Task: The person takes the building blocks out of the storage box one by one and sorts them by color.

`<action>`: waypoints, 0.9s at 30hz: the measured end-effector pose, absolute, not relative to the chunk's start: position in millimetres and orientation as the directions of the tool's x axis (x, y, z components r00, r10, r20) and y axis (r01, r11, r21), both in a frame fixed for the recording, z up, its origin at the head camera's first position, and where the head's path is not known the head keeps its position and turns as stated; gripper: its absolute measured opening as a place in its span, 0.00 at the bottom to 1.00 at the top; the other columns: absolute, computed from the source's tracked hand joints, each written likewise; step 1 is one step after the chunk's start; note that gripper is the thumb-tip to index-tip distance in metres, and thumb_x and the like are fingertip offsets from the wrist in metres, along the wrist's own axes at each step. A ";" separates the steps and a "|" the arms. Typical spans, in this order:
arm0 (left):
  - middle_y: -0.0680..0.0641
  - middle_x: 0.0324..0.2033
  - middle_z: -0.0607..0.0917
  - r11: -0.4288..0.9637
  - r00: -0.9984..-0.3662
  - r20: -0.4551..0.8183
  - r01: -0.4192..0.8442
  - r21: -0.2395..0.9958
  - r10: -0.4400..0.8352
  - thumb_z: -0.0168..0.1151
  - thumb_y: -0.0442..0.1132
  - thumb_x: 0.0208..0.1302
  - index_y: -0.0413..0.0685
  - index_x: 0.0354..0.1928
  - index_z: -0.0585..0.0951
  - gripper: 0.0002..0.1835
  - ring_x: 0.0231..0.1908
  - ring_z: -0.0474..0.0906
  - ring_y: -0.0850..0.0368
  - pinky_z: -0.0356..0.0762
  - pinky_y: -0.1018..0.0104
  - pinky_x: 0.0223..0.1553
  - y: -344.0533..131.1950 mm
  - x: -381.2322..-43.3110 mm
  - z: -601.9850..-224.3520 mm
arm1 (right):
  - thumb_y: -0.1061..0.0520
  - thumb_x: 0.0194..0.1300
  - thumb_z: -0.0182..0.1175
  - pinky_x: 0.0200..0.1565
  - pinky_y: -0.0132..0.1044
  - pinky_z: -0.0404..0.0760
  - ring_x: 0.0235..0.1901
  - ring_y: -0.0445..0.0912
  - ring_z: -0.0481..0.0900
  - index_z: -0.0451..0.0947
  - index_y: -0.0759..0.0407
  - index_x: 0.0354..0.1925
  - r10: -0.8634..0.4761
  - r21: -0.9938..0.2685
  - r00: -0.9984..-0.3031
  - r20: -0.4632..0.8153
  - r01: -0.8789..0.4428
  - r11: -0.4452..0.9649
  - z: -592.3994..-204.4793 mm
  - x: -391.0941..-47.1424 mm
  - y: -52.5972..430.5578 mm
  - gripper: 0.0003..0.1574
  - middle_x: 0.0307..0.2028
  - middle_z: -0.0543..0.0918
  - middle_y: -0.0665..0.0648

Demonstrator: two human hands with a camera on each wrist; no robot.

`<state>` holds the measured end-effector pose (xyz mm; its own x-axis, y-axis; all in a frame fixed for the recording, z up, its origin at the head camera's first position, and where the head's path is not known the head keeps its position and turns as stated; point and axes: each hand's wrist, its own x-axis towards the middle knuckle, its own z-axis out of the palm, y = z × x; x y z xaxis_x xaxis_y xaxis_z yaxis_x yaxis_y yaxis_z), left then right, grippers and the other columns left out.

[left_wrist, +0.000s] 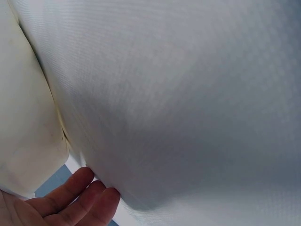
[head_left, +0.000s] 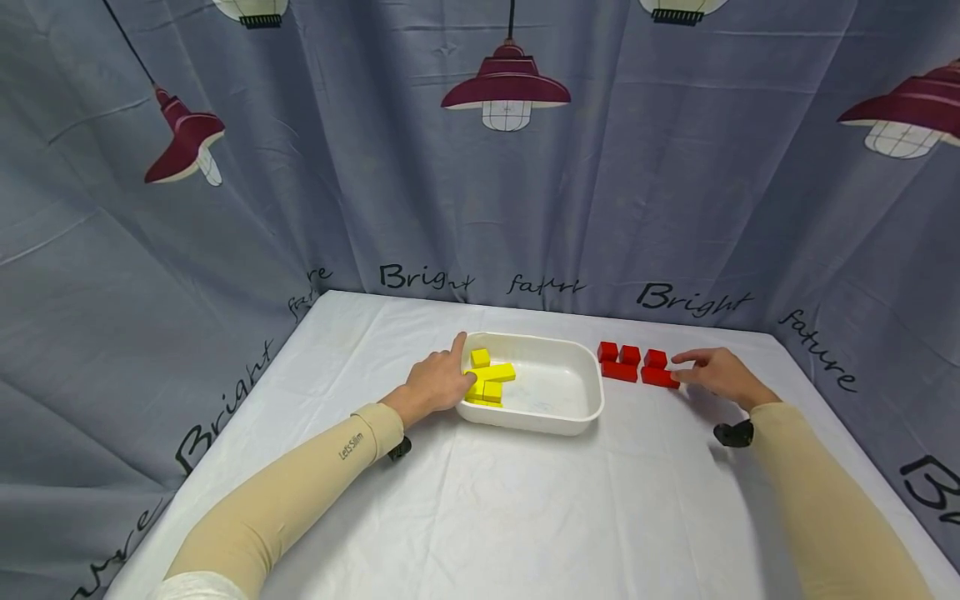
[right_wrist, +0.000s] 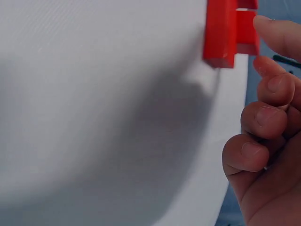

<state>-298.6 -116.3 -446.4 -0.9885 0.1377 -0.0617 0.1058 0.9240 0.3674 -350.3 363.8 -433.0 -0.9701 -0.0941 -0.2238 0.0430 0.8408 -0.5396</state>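
A white plastic tub (head_left: 540, 423) stands on the table, with several yellow blocks (head_left: 491, 372) gathered at its left end. My left hand (head_left: 438, 382) grips the tub's left end, thumb over the rim and index finger stretched along the edge; the left wrist view shows its other fingers (left_wrist: 80, 200) beside the tub's outer wall (left_wrist: 28, 103). To the tub's right, small red blocks (head_left: 656, 359) stand behind two long red blocks (head_left: 619, 372). At the right end of these, my right hand (head_left: 716, 373) has thumb and index finger apart, tips right at the blocks, other fingers loosely bent.
A white cloth (head_left: 540, 508) covers the table. Behind it hangs a grey-blue curtain (head_left: 375, 167) printed with lamps and lettering. Black wrist cameras (head_left: 733, 433) sit under both forearms, close over the cloth.
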 end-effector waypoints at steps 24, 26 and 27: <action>0.39 0.60 0.79 0.923 -0.989 -0.053 0.106 0.370 0.135 0.50 0.53 0.68 0.52 0.80 0.46 0.43 0.55 0.79 0.46 0.79 0.46 0.50 -116.9 -298.6 -447.0 | 0.45 0.64 0.68 0.31 0.36 0.72 0.33 0.53 0.73 0.80 0.58 0.59 -0.280 -0.563 -0.956 -0.091 -0.183 0.806 -381.5 -348.6 283.9 0.30 0.28 0.75 0.56; 0.39 0.60 0.80 0.924 -0.989 -0.050 0.109 0.368 0.136 0.49 0.53 0.68 0.52 0.80 0.46 0.43 0.55 0.79 0.46 0.79 0.46 0.50 -116.9 -298.6 -446.7 | 0.46 0.63 0.68 0.29 0.36 0.70 0.31 0.51 0.72 0.81 0.58 0.59 -0.295 -0.561 -0.951 -0.091 -0.196 0.804 -377.9 -348.1 276.4 0.29 0.28 0.74 0.56; 0.38 0.60 0.80 0.924 -0.989 -0.050 0.111 0.367 0.138 0.49 0.53 0.68 0.52 0.80 0.46 0.43 0.55 0.79 0.46 0.79 0.46 0.49 -117.0 -298.4 -446.5 | 0.46 0.63 0.69 0.29 0.35 0.70 0.30 0.50 0.72 0.81 0.58 0.58 -0.300 -0.561 -0.949 -0.093 -0.199 0.804 -376.5 -348.2 272.9 0.29 0.28 0.74 0.56</action>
